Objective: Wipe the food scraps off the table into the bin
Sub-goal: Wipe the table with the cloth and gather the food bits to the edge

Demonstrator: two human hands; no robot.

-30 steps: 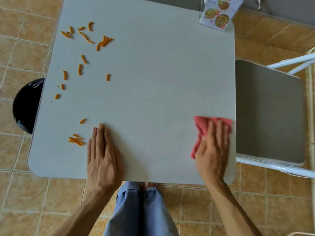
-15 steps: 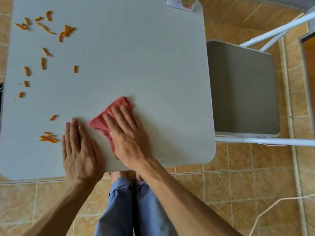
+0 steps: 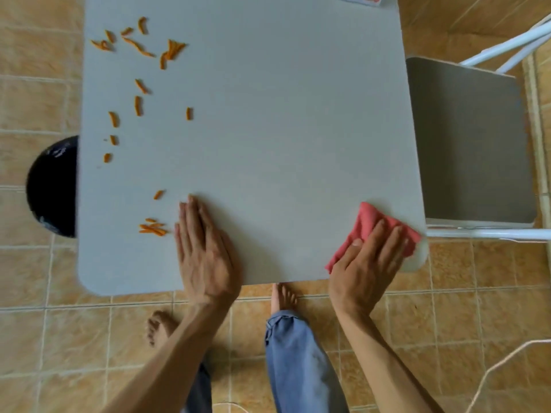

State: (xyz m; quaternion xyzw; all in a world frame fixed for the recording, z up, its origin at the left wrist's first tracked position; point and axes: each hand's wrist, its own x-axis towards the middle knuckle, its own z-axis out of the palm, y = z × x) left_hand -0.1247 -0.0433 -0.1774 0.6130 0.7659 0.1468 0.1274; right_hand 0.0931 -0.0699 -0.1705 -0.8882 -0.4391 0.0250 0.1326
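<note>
At the near right corner of the grey table [image 3: 268, 144], my right hand [image 3: 365, 265] presses flat, fingers spread, on a crumpled pink cloth [image 3: 369, 225] whose far end reaches the table's right edge. My left hand [image 3: 202, 248] lies open and empty, palm down, near the middle of the near edge, just beside a small heap of orange food scraps [image 3: 152, 229]. More orange strips [image 3: 138, 46] are scattered along the left side, thickest toward the far left corner. A black bin [image 3: 52, 186] sits on the tiled floor beside the left edge, partly hidden under the tabletop. I judge the risks to be these: the cloth is well apart from the scraps, so one long fast sweep could fling light pieces past the bin onto the floor. Scraps near the far left corner are not in line with the bin and could drop beside it. A grey chair [image 3: 468, 144] stands just beside the right edge.
</note>
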